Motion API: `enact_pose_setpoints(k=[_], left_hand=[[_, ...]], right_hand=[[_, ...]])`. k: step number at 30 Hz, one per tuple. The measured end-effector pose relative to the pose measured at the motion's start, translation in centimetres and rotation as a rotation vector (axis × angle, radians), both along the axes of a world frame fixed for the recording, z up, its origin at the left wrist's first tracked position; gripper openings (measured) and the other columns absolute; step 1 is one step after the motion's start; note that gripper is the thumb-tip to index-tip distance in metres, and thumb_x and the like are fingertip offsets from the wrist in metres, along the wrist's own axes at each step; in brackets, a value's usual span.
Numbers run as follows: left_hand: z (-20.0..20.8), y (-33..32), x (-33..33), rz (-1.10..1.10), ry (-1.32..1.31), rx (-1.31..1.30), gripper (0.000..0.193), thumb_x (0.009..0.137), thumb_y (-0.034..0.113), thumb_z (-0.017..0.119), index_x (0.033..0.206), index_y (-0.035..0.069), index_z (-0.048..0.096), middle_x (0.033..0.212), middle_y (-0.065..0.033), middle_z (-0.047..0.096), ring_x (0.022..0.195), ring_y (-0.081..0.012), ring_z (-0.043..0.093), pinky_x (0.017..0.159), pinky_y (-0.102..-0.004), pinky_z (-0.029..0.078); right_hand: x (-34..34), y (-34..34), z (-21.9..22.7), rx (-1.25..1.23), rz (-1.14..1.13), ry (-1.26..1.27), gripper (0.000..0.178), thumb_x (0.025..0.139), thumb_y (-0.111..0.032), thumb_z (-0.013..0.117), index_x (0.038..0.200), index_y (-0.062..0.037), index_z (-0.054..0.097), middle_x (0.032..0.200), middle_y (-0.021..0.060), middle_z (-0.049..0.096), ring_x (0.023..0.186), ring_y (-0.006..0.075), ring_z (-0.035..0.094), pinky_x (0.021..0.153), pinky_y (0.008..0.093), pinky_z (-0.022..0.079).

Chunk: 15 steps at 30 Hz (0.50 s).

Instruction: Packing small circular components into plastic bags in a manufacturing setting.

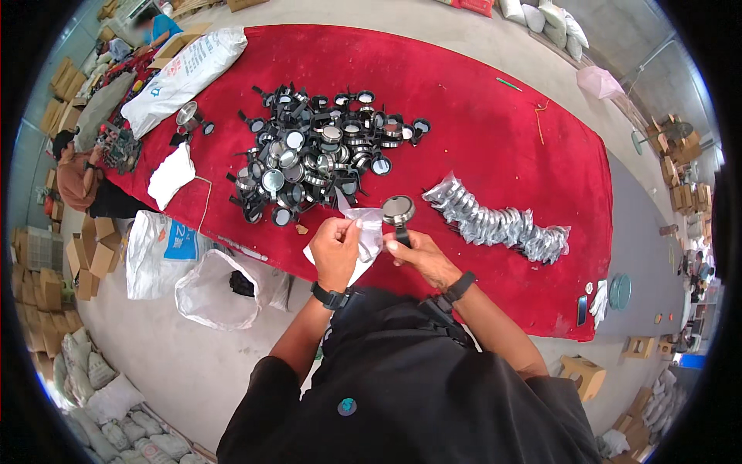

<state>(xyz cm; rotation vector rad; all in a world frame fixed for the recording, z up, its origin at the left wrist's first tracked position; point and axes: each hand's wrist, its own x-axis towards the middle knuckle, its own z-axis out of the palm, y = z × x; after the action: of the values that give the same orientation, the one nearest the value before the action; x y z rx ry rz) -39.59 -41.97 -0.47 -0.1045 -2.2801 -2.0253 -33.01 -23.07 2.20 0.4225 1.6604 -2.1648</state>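
Observation:
Over the near edge of the red-covered table, my left hand (pixel 336 251) pinches a thin, whitish, see-through plastic bag (pixel 366 232). My right hand (pixel 423 259) grips the black handle of a round, metal-rimmed part (pixel 398 209), its grey disc face turned up. The bag and the part are side by side, and the part is outside the bag. Beyond my hands lies a large pile of similar round parts with black handles (pixel 294 172). To the right, a curved row of bagged parts (pixel 498 220) in clear plastic rests on the cloth.
A full white sack (pixel 185 77) and a white cloth bag (pixel 171 176) lie at the table's left. An open white sack (pixel 219 290) stands on the floor. A phone (pixel 582 310) and white gloves (pixel 599 303) lie far right. One person (pixel 77 174) works at left, another (pixel 158 29) farther back.

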Motion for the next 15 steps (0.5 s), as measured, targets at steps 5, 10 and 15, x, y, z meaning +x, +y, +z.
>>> enact_pose_setpoints(k=[5,10,15], left_hand=[[2.0,1.6,1.1,0.001,0.214,-0.247,0.017,0.092,0.01,0.079,0.084,0.0,0.067,0.073,-0.0065,0.068,0.061,-0.0119,0.063,0.056,-0.0292,0.049],[1.6,1.3,1.2,-0.005,0.019,-0.061,0.016,0.093,0.011,0.078,0.091,-0.001,0.067,0.075,-0.0063,0.069,0.062,-0.0098,0.062,0.057,-0.0271,0.049],[2.8,0.4,2.3,-0.313,-0.147,-0.034,0.015,0.095,0.006,0.076,0.103,-0.002,0.066,0.091,-0.0047,0.072,0.078,-0.0059,0.065,0.067,-0.0222,0.051]], right_hand=[[-0.6,-1.6,-1.1,-0.039,-0.162,0.046,0.018,0.098,-0.02,0.076,0.1,-0.0031,0.072,0.08,-0.001,0.065,0.071,0.009,0.055,0.067,0.0277,0.046],[0.3,-0.2,-0.1,-0.034,-0.239,0.056,0.01,0.095,-0.012,0.077,0.096,-0.0028,0.072,0.08,0.0011,0.068,0.069,0.0093,0.056,0.064,0.0275,0.047],[0.8,0.8,1.0,-0.011,-0.297,0.06,0.014,0.092,-0.013,0.081,0.091,-0.0032,0.071,0.079,0.001,0.069,0.067,0.0093,0.059,0.062,0.0271,0.048]])
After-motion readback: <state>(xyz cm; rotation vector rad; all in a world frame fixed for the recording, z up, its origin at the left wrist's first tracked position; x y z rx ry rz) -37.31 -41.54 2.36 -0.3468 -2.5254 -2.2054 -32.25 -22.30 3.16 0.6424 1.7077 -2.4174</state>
